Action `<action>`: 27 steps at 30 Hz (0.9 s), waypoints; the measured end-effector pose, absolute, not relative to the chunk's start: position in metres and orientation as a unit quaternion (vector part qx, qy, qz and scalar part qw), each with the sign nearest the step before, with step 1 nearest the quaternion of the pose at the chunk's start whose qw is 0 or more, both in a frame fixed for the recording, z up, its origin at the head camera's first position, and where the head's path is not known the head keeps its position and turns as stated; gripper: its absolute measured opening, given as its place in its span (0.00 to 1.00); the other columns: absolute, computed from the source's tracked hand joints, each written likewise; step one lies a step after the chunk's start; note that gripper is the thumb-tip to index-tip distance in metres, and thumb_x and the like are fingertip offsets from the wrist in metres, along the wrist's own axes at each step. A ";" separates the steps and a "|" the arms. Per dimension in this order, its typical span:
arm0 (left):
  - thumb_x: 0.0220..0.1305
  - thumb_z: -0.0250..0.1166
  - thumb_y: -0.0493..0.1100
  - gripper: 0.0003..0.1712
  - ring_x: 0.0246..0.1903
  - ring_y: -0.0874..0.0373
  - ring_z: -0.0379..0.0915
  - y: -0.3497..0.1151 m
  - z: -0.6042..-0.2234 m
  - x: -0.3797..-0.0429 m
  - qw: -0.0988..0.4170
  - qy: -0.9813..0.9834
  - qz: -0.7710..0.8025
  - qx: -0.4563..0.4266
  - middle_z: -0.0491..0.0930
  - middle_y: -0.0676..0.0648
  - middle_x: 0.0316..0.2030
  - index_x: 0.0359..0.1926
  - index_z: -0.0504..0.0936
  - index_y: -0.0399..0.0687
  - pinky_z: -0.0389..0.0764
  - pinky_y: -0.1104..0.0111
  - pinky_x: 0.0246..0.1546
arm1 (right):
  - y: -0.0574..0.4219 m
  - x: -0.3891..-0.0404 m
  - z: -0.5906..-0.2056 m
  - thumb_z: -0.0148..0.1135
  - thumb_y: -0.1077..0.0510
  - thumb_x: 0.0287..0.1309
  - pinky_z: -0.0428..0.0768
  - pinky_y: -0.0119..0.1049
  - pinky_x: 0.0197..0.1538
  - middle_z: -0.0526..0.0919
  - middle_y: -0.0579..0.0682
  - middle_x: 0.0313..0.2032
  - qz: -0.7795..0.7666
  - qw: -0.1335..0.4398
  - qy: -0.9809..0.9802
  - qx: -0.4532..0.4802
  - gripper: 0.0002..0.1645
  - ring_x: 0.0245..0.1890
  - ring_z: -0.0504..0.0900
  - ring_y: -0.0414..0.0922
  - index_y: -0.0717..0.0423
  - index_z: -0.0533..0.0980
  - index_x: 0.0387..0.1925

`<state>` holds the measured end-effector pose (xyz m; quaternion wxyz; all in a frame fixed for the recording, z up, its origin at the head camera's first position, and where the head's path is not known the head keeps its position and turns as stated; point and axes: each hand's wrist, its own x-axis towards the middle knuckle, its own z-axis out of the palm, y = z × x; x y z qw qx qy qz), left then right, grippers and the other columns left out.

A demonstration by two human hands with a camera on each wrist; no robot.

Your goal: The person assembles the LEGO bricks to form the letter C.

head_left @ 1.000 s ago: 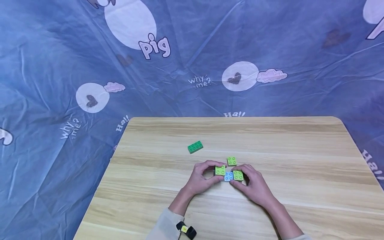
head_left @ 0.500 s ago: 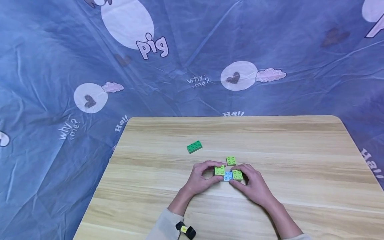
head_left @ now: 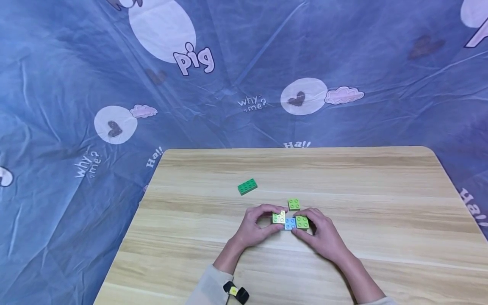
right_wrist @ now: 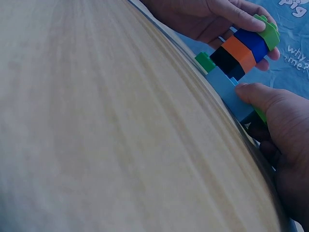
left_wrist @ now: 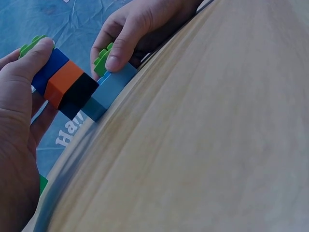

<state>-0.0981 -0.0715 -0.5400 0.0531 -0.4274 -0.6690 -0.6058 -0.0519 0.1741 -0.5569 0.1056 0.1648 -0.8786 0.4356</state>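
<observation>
Stack [left_wrist: 65, 79] is held in the left hand [head_left: 251, 228], fingers and thumb pinched narrow near its top; it stands nearly upright at the left end of the light-blue brick [head_left: 289, 223]. That brick rests on the table [head_left: 190, 212] and is gripped at its right end by the right hand [head_left: 325, 236], thumb at the near side, fingers curled about it and the lime brick [head_left: 302, 222] on top.

Risks, as judged: if the stack were pressed down with its studs misaligned, it could tip or seat crooked; the high grip would be the cause, the lower bricks being left unsupported. A joint in the stack might also part under sideways load. Were the right grip slackened, the light-blue brick could slide or pivot. Contact between stack and light-blue brick cannot be confirmed.

Views compared: from the head, only the stack's lime top [head_left: 278, 217] is made out clearly; by both wrist views the layers beneath are revealed, blue [right_wrist: 252, 42], orange [right_wrist: 239, 52], black [right_wrist: 229, 63]. Conversely, the loose lime brick [head_left: 294, 205], behind the work, and the whole of the green brick [head_left: 248, 186], farther off to the left, are shown by the head view. What lies under the right fingers is partly hidden throughout.
</observation>
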 end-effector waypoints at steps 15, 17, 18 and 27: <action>0.55 0.79 0.30 0.26 0.56 0.53 0.85 -0.072 -0.546 -0.103 0.092 -0.725 -0.531 -0.430 0.88 0.40 0.53 0.54 0.81 0.44 0.84 0.63 0.60 | 0.175 -0.052 -0.559 0.84 0.55 0.52 0.75 0.27 0.55 0.86 0.36 0.49 0.431 0.107 -0.881 0.161 0.25 0.53 0.82 0.41 0.46 0.84 0.52; 0.57 0.79 0.31 0.25 0.56 0.54 0.85 -0.073 -0.546 -0.104 0.097 -0.725 -0.528 -0.431 0.88 0.42 0.53 0.54 0.81 0.45 0.84 0.63 0.59 | 0.175 -0.053 -0.558 0.85 0.55 0.52 0.75 0.26 0.54 0.86 0.36 0.49 0.432 0.107 -0.881 0.163 0.26 0.53 0.81 0.41 0.46 0.84 0.52; 0.57 0.79 0.31 0.25 0.56 0.55 0.85 -0.073 -0.545 -0.104 0.100 -0.724 -0.527 -0.433 0.88 0.42 0.53 0.55 0.81 0.45 0.84 0.63 0.59 | 0.174 -0.053 -0.558 0.85 0.56 0.52 0.74 0.25 0.54 0.86 0.35 0.49 0.432 0.106 -0.880 0.164 0.26 0.53 0.81 0.41 0.46 0.84 0.52; 0.63 0.75 0.33 0.24 0.60 0.55 0.83 -0.069 -0.546 -0.099 0.075 -0.733 -0.526 -0.425 0.87 0.43 0.55 0.57 0.78 0.47 0.82 0.64 0.63 | 0.172 -0.053 -0.558 0.85 0.55 0.51 0.72 0.23 0.60 0.85 0.35 0.50 0.432 0.099 -0.881 0.163 0.27 0.56 0.81 0.42 0.44 0.83 0.53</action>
